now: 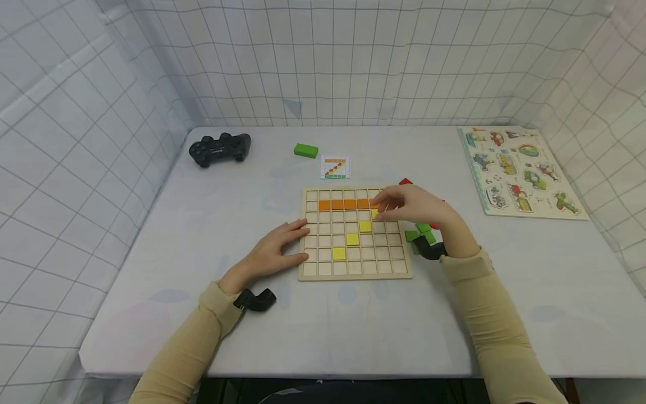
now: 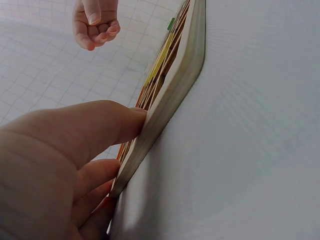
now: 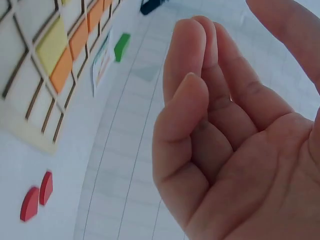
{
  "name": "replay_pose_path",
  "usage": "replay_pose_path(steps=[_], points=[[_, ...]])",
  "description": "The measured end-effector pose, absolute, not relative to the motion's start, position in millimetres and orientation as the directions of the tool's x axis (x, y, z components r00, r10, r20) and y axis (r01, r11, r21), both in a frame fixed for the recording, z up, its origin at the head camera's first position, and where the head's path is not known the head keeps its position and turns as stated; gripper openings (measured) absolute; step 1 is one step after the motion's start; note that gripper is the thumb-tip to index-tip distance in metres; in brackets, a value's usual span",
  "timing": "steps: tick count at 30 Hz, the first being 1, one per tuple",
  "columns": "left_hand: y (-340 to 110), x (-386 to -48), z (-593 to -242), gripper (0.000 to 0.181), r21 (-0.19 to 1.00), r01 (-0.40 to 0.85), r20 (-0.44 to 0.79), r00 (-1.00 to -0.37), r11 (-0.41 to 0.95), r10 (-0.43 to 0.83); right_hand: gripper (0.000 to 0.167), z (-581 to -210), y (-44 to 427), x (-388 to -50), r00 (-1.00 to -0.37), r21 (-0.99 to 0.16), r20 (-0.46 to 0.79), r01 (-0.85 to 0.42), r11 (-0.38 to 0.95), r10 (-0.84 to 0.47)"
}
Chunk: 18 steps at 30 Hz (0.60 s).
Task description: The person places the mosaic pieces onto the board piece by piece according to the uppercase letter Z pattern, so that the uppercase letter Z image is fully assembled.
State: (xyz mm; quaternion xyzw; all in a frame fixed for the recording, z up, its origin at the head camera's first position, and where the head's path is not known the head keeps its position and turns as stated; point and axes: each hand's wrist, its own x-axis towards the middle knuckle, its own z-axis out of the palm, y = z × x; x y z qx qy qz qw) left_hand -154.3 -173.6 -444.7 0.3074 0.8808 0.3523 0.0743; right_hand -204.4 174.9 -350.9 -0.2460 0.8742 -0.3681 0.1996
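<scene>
A wooden grid board (image 1: 355, 277) lies on the table with a row of orange tiles (image 1: 337, 205) near its top and a diagonal of yellow tiles (image 1: 352, 239) below. My left hand (image 1: 270, 252) rests at the board's left side; in the left wrist view its thumb and fingers touch the side of the board (image 2: 172, 87). Above the board's upper right is my right hand (image 1: 416, 205), partly covering the tiles there. The right wrist view shows that hand (image 3: 225, 130) with loosely bent fingers, thumb apart and nothing held, beside a yellow tile (image 3: 51, 47) and an orange tile (image 3: 61, 71).
Behind the board are a pattern card (image 1: 335, 167) and a green block (image 1: 305, 150). Green pieces (image 1: 411, 235) and red pieces (image 1: 406, 181) lie to its right. A black game controller (image 1: 220, 148) is at the back left, a picture puzzle board (image 1: 522, 171) at the back right.
</scene>
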Motion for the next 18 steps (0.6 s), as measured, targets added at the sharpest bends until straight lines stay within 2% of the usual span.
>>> replay_pose_path(steps=[7, 12, 18], points=[[-173, -154, -444, 0.061, 0.666, 0.496, 0.095, -0.797, 0.557, 0.596, 0.037, -354, 204, -218, -0.877, -0.765, -0.093, -0.24, 0.598, -0.471], [-173, -154, -443, 0.061, 0.668, 0.495, 0.095, -0.797, 0.555, 0.597, 0.041, -356, 226, -224, -0.918, -0.764, -0.104, -0.173, 0.622, -0.383], [-173, -154, -444, 0.061, 0.666, 0.494, 0.092, -0.798, 0.558, 0.596, 0.044, -361, 247, -228, -0.94, -0.812, -0.131, -0.081, 0.578, -0.316]])
